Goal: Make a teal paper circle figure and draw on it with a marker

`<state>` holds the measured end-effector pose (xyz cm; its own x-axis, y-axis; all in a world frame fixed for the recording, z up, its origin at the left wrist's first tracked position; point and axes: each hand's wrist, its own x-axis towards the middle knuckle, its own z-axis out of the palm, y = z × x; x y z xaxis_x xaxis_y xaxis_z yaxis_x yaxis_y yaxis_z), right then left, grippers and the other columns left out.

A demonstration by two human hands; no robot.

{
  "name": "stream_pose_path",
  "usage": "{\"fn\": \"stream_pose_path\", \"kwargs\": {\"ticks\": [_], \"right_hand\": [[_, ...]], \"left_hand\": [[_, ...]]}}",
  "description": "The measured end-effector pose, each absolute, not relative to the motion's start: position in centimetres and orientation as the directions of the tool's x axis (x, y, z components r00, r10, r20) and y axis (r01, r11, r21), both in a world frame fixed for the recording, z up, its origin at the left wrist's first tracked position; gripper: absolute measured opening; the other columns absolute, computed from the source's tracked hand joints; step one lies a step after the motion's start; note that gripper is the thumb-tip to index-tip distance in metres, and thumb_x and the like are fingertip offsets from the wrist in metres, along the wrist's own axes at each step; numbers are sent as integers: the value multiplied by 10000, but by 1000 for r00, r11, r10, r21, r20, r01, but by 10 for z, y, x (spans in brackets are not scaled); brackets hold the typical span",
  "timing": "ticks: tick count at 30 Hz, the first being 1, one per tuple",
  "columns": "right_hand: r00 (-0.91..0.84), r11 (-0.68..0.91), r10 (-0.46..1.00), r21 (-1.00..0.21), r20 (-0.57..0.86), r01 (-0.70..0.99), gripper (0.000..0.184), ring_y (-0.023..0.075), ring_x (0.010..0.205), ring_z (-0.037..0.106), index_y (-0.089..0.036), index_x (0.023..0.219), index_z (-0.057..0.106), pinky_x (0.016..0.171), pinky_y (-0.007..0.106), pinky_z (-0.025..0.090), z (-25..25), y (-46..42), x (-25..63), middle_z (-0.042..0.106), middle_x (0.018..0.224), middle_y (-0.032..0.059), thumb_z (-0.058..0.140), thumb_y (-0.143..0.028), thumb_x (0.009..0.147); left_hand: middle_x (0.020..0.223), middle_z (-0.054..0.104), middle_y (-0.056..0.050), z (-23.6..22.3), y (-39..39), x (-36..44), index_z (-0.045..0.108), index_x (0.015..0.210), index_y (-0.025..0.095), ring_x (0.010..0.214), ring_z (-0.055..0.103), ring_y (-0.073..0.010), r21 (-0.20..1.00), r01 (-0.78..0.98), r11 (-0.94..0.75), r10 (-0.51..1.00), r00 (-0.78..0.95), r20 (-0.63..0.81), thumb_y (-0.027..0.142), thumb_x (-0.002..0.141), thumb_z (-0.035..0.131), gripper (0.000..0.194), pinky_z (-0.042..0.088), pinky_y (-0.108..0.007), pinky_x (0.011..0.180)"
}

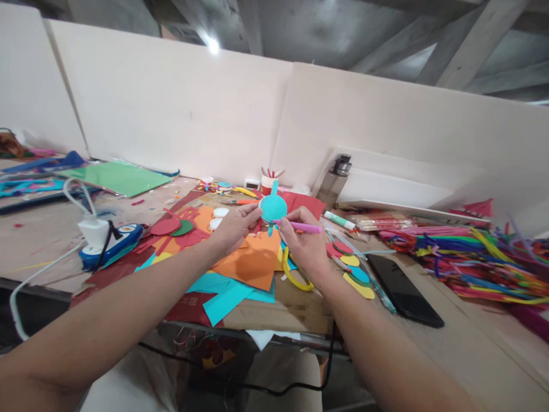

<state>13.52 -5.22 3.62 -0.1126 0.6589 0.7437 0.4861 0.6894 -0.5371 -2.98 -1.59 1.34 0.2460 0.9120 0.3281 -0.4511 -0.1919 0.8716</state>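
A round blue paper craft [273,208] with narrow blue tabs at its top and bottom is pinched at its left edge by my left hand [237,228]. A white rim shows behind its edge. My right hand [303,243] closes around a pink pen [305,228], whose tip is at the lower part of the blue disc. Whether the tip touches the paper I cannot tell. Beneath my hands lie orange paper [251,264] and blue paper strips [227,300]. Yellow-handled scissors [295,277] rest just below my right hand, partly hidden by it.
Red and green paper circles [182,228] lie left, near a blue power strip [110,249] with a white plug. To the right are a black phone [405,289], a green-and-white marker [339,220] and many pipe cleaners [484,263]. A bottle [333,182] stands against the white partition.
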Motion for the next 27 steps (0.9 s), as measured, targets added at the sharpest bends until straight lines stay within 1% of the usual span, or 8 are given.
{"fn": "stream_pose_path", "kwargs": {"ticks": [6, 11, 19, 24, 27], "right_hand": [[-90, 684, 657, -541, 749, 490, 144, 135, 624, 553, -200, 722, 570, 590, 274, 411, 37, -50, 136, 590, 671, -19, 604, -272, 842], [-70, 676, 661, -553, 747, 487, 160, 133, 610, 536, -196, 704, 571, 582, 273, 397, 38, -49, 137, 582, 655, -19, 612, -278, 836], [-27, 656, 663, -564, 748, 501, 165, 141, 623, 555, -196, 694, 568, 603, 283, 413, 40, -49, 139, 585, 639, -16, 593, -275, 836], [-17, 663, 658, -568, 753, 488, 171, 141, 625, 549, -200, 686, 558, 603, 289, 415, 40, -47, 140, 581, 651, -13, 587, -274, 837], [-9, 658, 660, -572, 751, 490, 179, 143, 622, 548, -203, 683, 545, 604, 295, 415, 40, -46, 140, 576, 644, -15, 587, -283, 837]], "left_hand": [[747, 666, -37, 13, -15, -30, 673, 848, 117, 624, 573, -97, 864, -472, -177, 916, 243, 320, 400, 717, 765, 325, 474, -235, 618], [732, 660, -36, 13, -16, -30, 669, 849, 118, 623, 583, -101, 866, -467, -178, 918, 238, 317, 397, 723, 761, 320, 466, -228, 599], [726, 648, -28, 15, -17, -30, 664, 839, 118, 626, 576, -97, 858, -485, -166, 921, 234, 310, 394, 704, 776, 326, 487, -227, 614], [687, 607, -6, 14, -17, -30, 655, 818, 124, 592, 534, -80, 855, -488, -174, 921, 227, 316, 371, 720, 767, 289, 494, -234, 624], [708, 621, -12, 15, -18, -30, 663, 832, 123, 613, 549, -86, 856, -489, -169, 922, 228, 313, 379, 710, 774, 304, 498, -237, 634]]}}
